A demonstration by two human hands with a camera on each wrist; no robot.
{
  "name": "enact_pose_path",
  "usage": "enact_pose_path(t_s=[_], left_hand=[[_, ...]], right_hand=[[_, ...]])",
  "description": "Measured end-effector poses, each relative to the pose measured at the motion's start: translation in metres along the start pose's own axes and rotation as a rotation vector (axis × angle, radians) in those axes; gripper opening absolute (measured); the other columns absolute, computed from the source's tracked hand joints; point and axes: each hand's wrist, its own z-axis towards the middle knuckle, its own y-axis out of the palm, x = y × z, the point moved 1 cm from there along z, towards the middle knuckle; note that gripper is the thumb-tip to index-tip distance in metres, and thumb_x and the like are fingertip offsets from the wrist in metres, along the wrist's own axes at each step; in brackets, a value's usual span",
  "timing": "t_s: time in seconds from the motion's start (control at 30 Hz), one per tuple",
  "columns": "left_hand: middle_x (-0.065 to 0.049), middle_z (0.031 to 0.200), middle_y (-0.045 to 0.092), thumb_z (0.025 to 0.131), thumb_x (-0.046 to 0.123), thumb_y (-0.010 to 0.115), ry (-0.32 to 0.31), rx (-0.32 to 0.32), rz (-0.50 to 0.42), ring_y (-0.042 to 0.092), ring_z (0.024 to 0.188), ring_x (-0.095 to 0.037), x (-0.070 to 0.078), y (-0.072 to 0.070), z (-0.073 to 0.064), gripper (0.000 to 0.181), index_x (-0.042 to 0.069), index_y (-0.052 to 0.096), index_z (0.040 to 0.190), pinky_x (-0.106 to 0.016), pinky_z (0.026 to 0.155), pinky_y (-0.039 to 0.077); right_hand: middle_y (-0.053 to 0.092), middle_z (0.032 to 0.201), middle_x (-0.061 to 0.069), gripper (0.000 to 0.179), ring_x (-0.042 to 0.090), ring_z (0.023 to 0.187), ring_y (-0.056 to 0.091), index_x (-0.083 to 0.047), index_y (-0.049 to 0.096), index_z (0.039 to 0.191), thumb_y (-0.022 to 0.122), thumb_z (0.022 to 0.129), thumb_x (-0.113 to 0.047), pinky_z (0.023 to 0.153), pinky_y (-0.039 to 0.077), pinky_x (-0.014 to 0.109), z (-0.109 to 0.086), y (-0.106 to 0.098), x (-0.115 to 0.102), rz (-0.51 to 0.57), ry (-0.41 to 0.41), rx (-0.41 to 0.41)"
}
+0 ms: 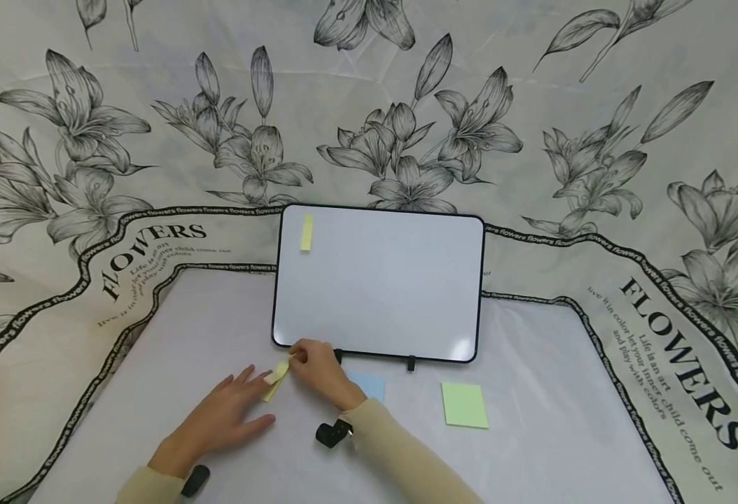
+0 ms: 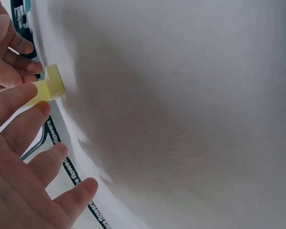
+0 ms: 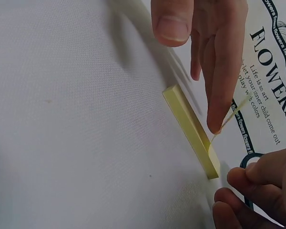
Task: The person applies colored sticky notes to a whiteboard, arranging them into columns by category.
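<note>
Straight-fingered left hand (image 1: 227, 411) against yellow strip (image 1: 278, 373) — right hand (image 1: 321, 369) curled, grip unclear — blue note (image 1: 370, 385) partly hidden

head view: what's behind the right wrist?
A light blue sticky note shows past the right wrist, on the white cloth. The rest is covered, so its full outline and anything else behind there can't be seen.
</note>
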Motion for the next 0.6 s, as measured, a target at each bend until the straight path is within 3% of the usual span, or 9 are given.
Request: enact_pose_path(t_s=[0.2, 0.4, 0.5, 0.6], left_hand=[[-0.004, 0.153, 0.056, 0.094, 0.057, 0.067, -0.007, -0.040, -0.018, 0.041, 0.149, -0.042, -0.003, 0.002, 0.004, 0.069, 0.015, 0.057, 0.148, -0.071, 0.114, 0.033], [-0.006, 0.152, 0.057, 0.094, 0.060, 0.065, 0.017, -0.035, -0.005, 0.043, 0.147, -0.043, -0.007, 0.003, 0.003, 0.067, 0.012, 0.063, 0.141, -0.072, 0.114, 0.032], [-0.007, 0.150, 0.059, 0.094, 0.058, 0.066, 0.029, -0.027, -0.010, 0.044, 0.146, -0.043, -0.008, 0.003, 0.003, 0.064, 0.012, 0.065, 0.138, -0.072, 0.113, 0.033], [-0.009, 0.150, 0.059, 0.093, 0.056, 0.068, 0.024, -0.048, -0.013, 0.044, 0.146, -0.043, -0.009, 0.005, 0.002, 0.065, 0.012, 0.063, 0.141, -0.072, 0.114, 0.033]], right_hand=[[0.077, 0.098, 0.006, 0.020, 0.006, 0.084, 0.066, -0.004, 0.076, 0.110, 0.068, 0.093, -0.010, 0.074, 0.053, 0.016, -0.002, 0.002, -0.001, 0.014, -0.043, -0.064], [0.072, 0.105, 0.002, 0.037, 0.006, 0.093, 0.063, -0.007, 0.072, 0.119, 0.077, 0.093, -0.033, 0.083, 0.051, 0.015, -0.006, 0.010, -0.003, -0.026, -0.135, -0.178], [0.069, 0.109, 0.000, 0.042, 0.008, 0.097, 0.062, -0.010, 0.072, 0.120, 0.080, 0.090, -0.039, 0.084, 0.049, 0.015, -0.008, 0.013, -0.004, -0.062, -0.179, -0.190], [0.070, 0.108, 0.001, 0.033, 0.009, 0.096, 0.064, -0.011, 0.074, 0.115, 0.078, 0.092, -0.034, 0.082, 0.049, 0.013, -0.009, 0.015, -0.007, -0.096, -0.223, -0.166]])
